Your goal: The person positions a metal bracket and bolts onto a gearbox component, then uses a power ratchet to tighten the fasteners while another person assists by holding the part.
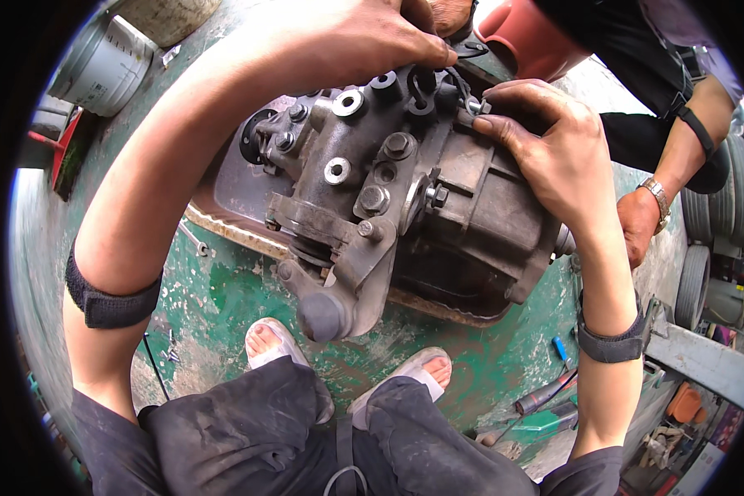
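A grimy metal gearbox (479, 190) with several bolts lies across a shallow metal tray (240, 227) on the floor. Over its far side, the thumb and finger of my right hand (566, 136) pinch a small bolt (476, 107), beside a thin dark wire (457, 83). My left hand (388, 37) reaches over the top of the gearbox, fingers curled and partly cut off by the upper edge; what it grips is hidden. A black loop (473, 50) shows just right of its thumb. A lever arm (360, 285) sticks out of the gearbox toward me.
At right, another person's hand (636, 223) rests near the gearbox's end. A wrench (197, 240) and small screws (171, 351) lie on the green floor at left, a blue-handled screwdriver (560, 349) at right. A red stool (533, 41) and white bucket (107, 70) stand behind.
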`<state>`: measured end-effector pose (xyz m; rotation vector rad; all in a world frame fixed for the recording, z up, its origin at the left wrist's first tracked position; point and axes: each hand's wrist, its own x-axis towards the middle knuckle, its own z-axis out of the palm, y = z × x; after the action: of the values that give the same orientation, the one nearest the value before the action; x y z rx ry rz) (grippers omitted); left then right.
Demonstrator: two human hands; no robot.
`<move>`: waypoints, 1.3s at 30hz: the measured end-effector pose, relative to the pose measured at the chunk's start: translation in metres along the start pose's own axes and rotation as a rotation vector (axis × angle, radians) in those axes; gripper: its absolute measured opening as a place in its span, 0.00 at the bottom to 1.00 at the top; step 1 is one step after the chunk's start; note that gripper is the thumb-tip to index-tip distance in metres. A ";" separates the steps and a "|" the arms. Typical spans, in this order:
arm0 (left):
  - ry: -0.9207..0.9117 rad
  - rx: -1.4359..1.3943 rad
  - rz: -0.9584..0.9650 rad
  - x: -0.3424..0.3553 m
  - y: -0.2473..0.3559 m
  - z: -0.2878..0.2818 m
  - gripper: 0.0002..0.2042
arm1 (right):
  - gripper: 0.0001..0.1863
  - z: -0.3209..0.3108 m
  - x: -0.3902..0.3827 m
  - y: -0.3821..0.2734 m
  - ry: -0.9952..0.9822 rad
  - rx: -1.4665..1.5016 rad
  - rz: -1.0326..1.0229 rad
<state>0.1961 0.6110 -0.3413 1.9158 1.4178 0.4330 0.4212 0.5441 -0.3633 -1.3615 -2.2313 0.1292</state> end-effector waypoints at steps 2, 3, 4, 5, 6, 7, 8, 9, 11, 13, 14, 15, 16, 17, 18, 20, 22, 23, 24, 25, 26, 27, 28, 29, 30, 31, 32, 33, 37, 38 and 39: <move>0.003 -0.008 0.021 -0.004 0.004 -0.002 0.30 | 0.10 0.003 0.001 0.000 0.018 -0.089 -0.116; 0.007 -0.014 0.028 -0.007 0.006 -0.002 0.30 | 0.09 0.005 0.002 0.000 0.022 -0.094 -0.140; 0.010 -0.020 0.036 -0.011 0.009 -0.004 0.29 | 0.09 0.005 0.003 0.000 0.025 -0.099 -0.164; 0.016 -0.006 0.067 -0.013 0.011 -0.003 0.29 | 0.08 0.006 0.004 0.000 0.026 -0.113 -0.161; 0.023 0.008 0.097 -0.017 0.015 -0.004 0.29 | 0.07 0.006 0.004 0.000 -0.005 -0.088 -0.083; 0.030 0.022 0.128 -0.018 0.017 -0.004 0.28 | 0.08 0.006 0.005 0.000 -0.010 -0.101 -0.029; 0.028 0.073 0.183 -0.021 0.019 -0.004 0.28 | 0.10 0.005 0.005 -0.001 0.013 -0.040 -0.009; -0.021 0.024 0.169 -0.019 0.021 -0.007 0.29 | 0.12 0.004 0.006 -0.001 0.016 0.004 0.000; -0.114 -0.074 0.134 -0.018 0.023 -0.011 0.29 | 0.13 0.002 0.004 -0.003 0.034 0.096 0.044; 0.031 -0.053 0.186 -0.026 0.019 -0.006 0.30 | 0.13 0.002 0.002 -0.004 0.036 0.102 0.064; 0.023 0.002 0.222 -0.029 0.016 -0.010 0.30 | 0.13 0.003 0.002 -0.005 0.010 0.132 0.108; 0.015 0.032 0.239 -0.032 0.014 -0.011 0.31 | 0.12 0.003 0.002 -0.005 -0.002 0.141 0.140; 0.003 0.036 0.243 -0.034 0.012 -0.012 0.31 | 0.11 0.005 0.002 -0.005 0.024 0.133 0.091; -0.041 0.007 0.221 -0.032 0.011 -0.012 0.32 | 0.10 0.006 0.002 -0.005 0.039 0.075 0.048; -0.083 -0.021 0.198 -0.032 0.011 -0.013 0.32 | 0.10 0.008 0.003 -0.005 0.047 0.006 0.046; 0.028 0.076 0.257 -0.034 0.011 -0.002 0.32 | 0.12 0.010 0.003 -0.006 0.058 -0.045 0.062; 0.076 0.179 0.307 -0.037 0.012 0.003 0.32 | 0.13 0.012 0.002 -0.008 0.062 -0.016 0.200; 0.080 0.156 0.297 -0.038 0.013 0.005 0.32 | 0.14 0.012 0.002 -0.008 0.081 0.004 0.144; 0.084 0.133 0.287 -0.039 0.015 0.003 0.31 | 0.14 0.012 0.000 -0.009 0.084 0.016 0.128; 0.088 0.110 0.278 -0.040 0.016 0.005 0.30 | 0.15 0.011 -0.001 -0.009 0.087 0.029 0.110; -0.028 -0.023 0.223 -0.039 0.018 -0.003 0.30 | 0.16 0.009 -0.003 -0.009 -0.024 0.117 0.211; -0.030 -0.064 0.214 -0.040 0.020 -0.003 0.28 | 0.16 0.008 -0.003 -0.007 -0.033 0.110 0.192; -0.031 -0.104 0.204 -0.039 0.020 -0.005 0.27 | 0.15 0.007 -0.003 -0.006 -0.030 0.097 0.198; -0.032 -0.145 0.195 -0.040 0.022 -0.003 0.25 | 0.15 0.007 -0.001 -0.006 -0.010 0.091 0.171; 0.001 -0.117 0.194 -0.039 0.023 -0.001 0.24 | 0.14 0.007 0.000 -0.005 0.002 0.027 0.136; 0.033 -0.090 0.195 -0.038 0.024 0.002 0.22 | 0.15 0.007 0.001 -0.006 -0.039 0.073 0.274; 0.065 -0.065 0.196 -0.037 0.025 0.007 0.20 | 0.16 0.008 0.003 -0.007 -0.035 0.068 0.315; 0.121 -0.041 0.228 -0.036 0.026 0.011 0.19 | 0.16 0.008 0.004 -0.008 -0.030 0.061 0.358; 0.164 -0.145 0.414 -0.028 0.025 0.022 0.14 | 0.13 0.010 -0.001 -0.022 0.162 0.178 0.056; 0.168 -0.165 0.445 -0.026 0.025 0.027 0.13 | 0.13 0.009 -0.004 -0.025 0.188 0.246 0.068; 0.172 -0.184 0.476 -0.025 0.024 0.027 0.12 | 0.11 0.007 -0.005 -0.024 0.171 0.220 0.063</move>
<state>0.2213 0.5754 -0.3404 2.0923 0.9690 0.9367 0.4002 0.5293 -0.3625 -1.2742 -1.9712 0.2623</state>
